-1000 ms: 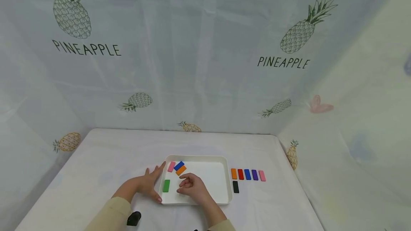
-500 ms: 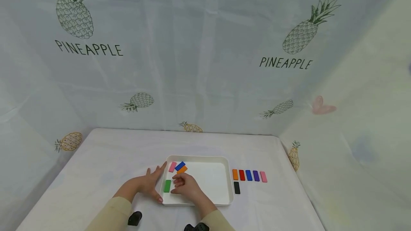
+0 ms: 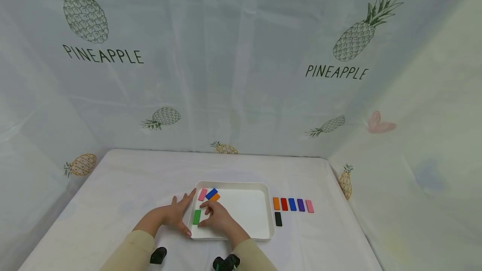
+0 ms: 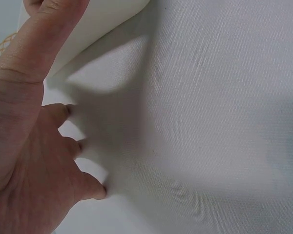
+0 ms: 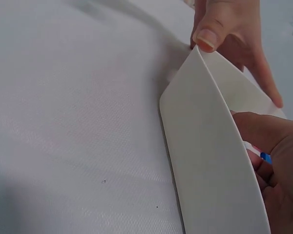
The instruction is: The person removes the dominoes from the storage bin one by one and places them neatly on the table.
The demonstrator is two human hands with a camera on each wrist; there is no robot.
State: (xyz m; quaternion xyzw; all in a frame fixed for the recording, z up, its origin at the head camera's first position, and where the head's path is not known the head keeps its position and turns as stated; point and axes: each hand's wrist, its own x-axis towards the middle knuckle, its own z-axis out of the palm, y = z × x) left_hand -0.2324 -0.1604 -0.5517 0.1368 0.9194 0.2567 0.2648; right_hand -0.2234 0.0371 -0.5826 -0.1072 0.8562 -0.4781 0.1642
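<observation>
A shallow white tray point(image 3: 248, 185) lies on the table with a green block point(image 3: 197, 217) near its left wall. Farther back in it are a pink block point(image 3: 202, 194), a blue block point(image 3: 211, 193) and an orange block point(image 3: 215, 197), partly behind my right index finger. My left hand point(image 3: 177, 216) spreads along the tray's left side, thumb at the near corner and index finger at the far one. My right hand point(image 3: 218, 217) is low inside the tray. Its thumb and index finger are parted, their tips right by the green block's right side, with nothing seen between them.
Right of the tray stands a row of orange, red, blue point(image 3: 292, 204), purple and pink blocks, with a black block point(image 3: 278, 219) in front. Black devices sit at the wrists, one point(image 3: 158, 255) by the left sleeve. Pineapple-print cloth point(image 3: 241, 74) hangs behind the table.
My right hand has moved left across the tray to the green block, its index finger now partly covering the orange block. My left hand has stayed at the tray's left side.
</observation>
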